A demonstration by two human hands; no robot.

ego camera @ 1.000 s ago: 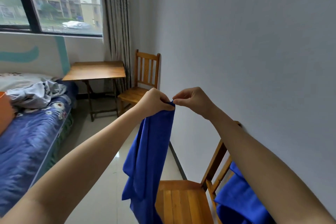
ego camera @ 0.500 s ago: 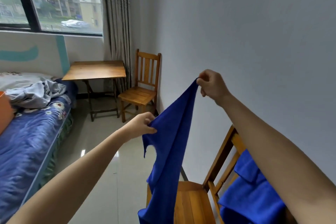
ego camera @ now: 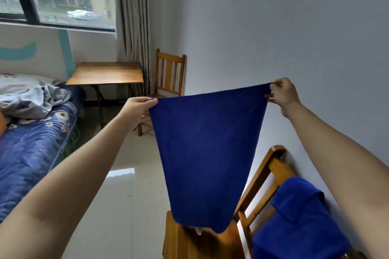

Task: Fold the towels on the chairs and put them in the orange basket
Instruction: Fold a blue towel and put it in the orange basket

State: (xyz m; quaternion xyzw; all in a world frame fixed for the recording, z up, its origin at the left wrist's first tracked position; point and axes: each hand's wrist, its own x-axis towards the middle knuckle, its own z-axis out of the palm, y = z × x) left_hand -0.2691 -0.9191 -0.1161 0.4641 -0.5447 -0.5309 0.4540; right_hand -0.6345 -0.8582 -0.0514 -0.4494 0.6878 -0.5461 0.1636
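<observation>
Now — blue towel [ego camera: 207, 153] hangs flat | left grip [ego camera: 137, 109] pinches one corner | right grip [ego camera: 283, 93] pinches other

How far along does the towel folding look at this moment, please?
Done: nothing visibly; no folded towel shows, and the orange basket is not clearly in view. In hand: the left hand and right hand pinch the top corners of a blue towel, spread flat and unfolded above the seat of the near chair. Left: fold it, then the second blue towel draped over that chair's back, and basket both.
</observation>
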